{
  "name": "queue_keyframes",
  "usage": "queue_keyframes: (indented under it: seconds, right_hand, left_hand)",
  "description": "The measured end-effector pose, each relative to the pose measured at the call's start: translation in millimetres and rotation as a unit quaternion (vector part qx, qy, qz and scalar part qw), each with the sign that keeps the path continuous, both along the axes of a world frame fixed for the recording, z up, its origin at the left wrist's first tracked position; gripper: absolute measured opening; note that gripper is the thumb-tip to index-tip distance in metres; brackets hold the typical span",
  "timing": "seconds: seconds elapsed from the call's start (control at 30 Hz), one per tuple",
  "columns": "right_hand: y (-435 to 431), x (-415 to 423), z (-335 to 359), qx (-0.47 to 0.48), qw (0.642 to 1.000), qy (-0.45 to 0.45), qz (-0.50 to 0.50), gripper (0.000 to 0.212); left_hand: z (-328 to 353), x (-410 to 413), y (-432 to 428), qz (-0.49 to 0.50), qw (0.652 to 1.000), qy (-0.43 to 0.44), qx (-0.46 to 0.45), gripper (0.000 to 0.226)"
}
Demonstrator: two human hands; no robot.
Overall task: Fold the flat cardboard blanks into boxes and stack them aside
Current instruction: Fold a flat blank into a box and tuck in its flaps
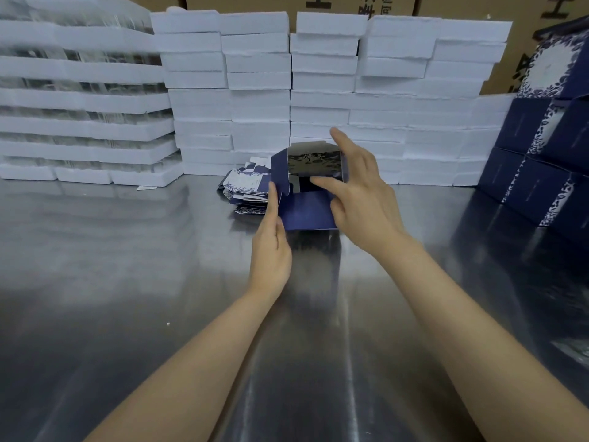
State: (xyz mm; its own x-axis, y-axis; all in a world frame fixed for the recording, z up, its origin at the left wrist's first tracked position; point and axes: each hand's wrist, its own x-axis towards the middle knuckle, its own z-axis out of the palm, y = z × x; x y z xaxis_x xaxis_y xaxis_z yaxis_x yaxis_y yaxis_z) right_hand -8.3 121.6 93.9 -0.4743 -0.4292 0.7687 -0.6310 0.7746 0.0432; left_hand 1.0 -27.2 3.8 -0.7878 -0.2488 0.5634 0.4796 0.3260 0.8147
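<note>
A half-folded box [306, 212] sits between the two hands over the middle of the steel surface [127, 266], its open side turned up and toward the viewer. The left hand [271, 250] lies against the box's left wall with its fingers straight and pointing away, pressing the wall and the small side flap above it; it is flat, not curled. The right hand [363, 199] grasps the right wall: its thumb [322, 183] reaches into the opening, the lower fingers curl at the right edge of the near panel, and the forefinger [339, 140] stands raised above the far edge. The box is dark navy card outside. Its near panel is plain navy, its left flap stands upright with a rounded corner, and the far inner wall is glossy and dark with a faint leafy pattern showing in it. Whether its underside touches the surface cannot be told. Just beyond the left hand lies a low, untidy pile of flat blanks [243, 189], navy and white with blue leaf print. At the right edge finished boxes [535, 173] of the same navy stand stacked, some with a white, leaf-ringed patch. Along the far side rise rows of white foam slabs [261, 100], with brown cartons [452, 8] behind them.
</note>
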Motion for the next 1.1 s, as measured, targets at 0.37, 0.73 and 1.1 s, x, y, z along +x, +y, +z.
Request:
queue_keyframes:
  seconds: [0.37,0.73,1.1]
  right_hand:
    - [12,4,38,-0.305,0.905,-0.292,0.058,0.043]
    - [23,-18,13,-0.417,0.816,-0.342,0.205,0.09]
    - [12,-14,-2,-0.222,0.942,-0.225,0.115,0.061]
  left_hand:
    - [-1,0,-8,-0.022,0.982,0.041,-0.183,0.078]
    - [-2,2,-7,-0.06,0.97,0.017,-0.235,0.052]
    - [-3,-3,-11,-0.058,0.955,0.035,-0.289,0.087]
